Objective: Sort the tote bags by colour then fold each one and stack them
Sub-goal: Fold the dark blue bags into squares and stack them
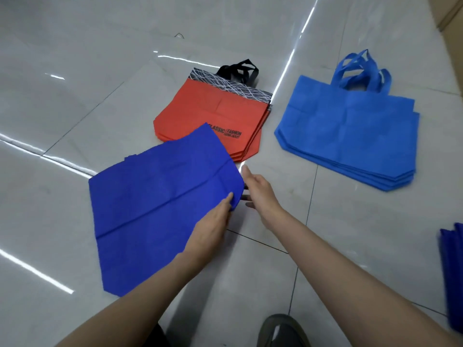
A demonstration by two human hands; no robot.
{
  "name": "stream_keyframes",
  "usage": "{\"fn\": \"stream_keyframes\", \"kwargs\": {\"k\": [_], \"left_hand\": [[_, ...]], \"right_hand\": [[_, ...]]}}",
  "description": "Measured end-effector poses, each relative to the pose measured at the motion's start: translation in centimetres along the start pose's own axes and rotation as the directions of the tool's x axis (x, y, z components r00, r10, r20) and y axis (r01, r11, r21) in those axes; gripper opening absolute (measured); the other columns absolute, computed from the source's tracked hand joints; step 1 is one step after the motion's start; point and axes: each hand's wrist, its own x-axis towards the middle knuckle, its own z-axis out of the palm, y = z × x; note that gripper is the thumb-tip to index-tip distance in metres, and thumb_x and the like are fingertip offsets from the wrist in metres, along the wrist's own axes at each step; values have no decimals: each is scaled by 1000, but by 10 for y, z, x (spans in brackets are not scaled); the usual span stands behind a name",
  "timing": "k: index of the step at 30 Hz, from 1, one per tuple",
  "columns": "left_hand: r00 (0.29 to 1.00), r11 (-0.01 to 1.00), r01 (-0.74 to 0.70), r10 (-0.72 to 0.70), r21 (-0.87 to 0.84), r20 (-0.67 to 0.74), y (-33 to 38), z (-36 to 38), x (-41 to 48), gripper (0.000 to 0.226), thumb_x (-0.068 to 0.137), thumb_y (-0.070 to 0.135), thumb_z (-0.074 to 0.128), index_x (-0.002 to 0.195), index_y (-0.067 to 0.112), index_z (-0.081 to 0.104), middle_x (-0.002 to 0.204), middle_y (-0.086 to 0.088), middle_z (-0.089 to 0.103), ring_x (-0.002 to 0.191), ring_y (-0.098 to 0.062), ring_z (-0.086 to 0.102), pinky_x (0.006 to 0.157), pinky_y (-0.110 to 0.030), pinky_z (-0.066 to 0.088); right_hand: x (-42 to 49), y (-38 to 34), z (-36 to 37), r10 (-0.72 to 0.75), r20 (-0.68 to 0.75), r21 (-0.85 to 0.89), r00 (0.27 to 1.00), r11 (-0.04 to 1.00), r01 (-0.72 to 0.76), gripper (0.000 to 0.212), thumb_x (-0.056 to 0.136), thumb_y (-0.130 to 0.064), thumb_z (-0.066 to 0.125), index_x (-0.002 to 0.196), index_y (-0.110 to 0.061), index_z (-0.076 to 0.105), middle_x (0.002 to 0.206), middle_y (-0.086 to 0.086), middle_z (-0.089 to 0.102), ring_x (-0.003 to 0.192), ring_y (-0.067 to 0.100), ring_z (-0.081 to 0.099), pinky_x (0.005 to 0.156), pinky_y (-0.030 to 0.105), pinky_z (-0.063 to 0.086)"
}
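Observation:
A dark blue tote bag [155, 204] lies spread flat on the tiled floor at centre left, its far corner overlapping the red stack. My left hand [213, 226] pinches its right edge, thumb on top. My right hand [258, 191] hovers just right of that edge with fingers straight, holding nothing. Behind lies a stack of red tote bags [213, 113] with black handles and a patterned top band. To the right sits a stack of light blue tote bags [350, 131] with handles pointing away.
More dark blue fabric [452, 271] shows at the right frame edge. A grey shoe [283, 331] sits at the bottom centre. A cardboard box corner [451, 11] is at top right. Glossy grey tiles surround the stacks.

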Motion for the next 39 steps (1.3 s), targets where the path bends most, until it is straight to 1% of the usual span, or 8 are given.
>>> {"fn": "stream_keyframes", "kwargs": {"k": [7,10,14,20,27,32,35,39], "left_hand": [[948,937,-313,299,155,105,-9,16,-6,63,93,58,25,128,12,51,140,1,48,121,-8,40,109,-39,31],[979,986,-1,36,169,-203,-43,6,3,45,96,43,43,127,12,52,147,-10,37,130,-22,36,106,-43,31],[850,898,440,-414,7,-326,-77,-16,3,55,89,35,59,139,17,41,145,-21,30,128,-38,37,106,-48,34],[811,804,459,-553,-378,-191,-70,-16,13,62,86,30,65,138,18,33,121,-9,50,104,-27,56,93,-43,47],[888,896,247,-362,-371,-284,-32,2,38,42,97,25,48,135,26,32,96,2,57,85,-10,57,70,-21,44],[971,988,151,-140,40,-195,-50,6,51,33,97,4,38,124,13,55,137,-16,39,121,-31,44,97,-31,36],[979,905,-188,204,381,-1,-64,3,41,34,93,24,45,121,13,61,141,-18,40,120,-34,44,99,-46,36],[837,793,-497,330,353,436,-64,10,17,77,81,76,38,137,24,45,151,-1,29,135,-16,28,112,-40,24]], "right_hand": [[1,35,-60,-111,-225,-177,968,982,71,20,88,0,53,95,-18,60,93,2,65,83,18,64,73,31,53],[-7,54,-96,-138,-346,-120,928,987,102,18,92,-1,50,101,-16,56,101,3,63,89,16,60,72,25,47],[-14,78,-135,-100,-484,-143,870,989,35,17,95,-4,48,107,-13,54,111,5,61,99,18,58,81,31,47],[-27,97,-149,-96,-587,-274,804,958,-86,20,96,-4,39,114,-8,47,102,2,53,86,19,51,69,29,40],[-33,112,-160,-20,-758,-142,652,981,-135,23,94,-4,40,117,-9,44,103,2,52,87,22,51,73,35,42],[-32,121,-183,-43,-779,-243,626,940,-238,28,92,-4,44,119,-12,41,115,10,56,98,32,56,79,44,45],[-34,126,-191,-343,-659,-643,669,719,-265,38,85,-5,58,122,-7,49,128,18,47,113,37,48,91,47,41],[-41,147,-182,-570,261,-854,779,239,461,48,88,-49,51,124,-17,50,129,9,52,117,24,46,96,45,45]]}}
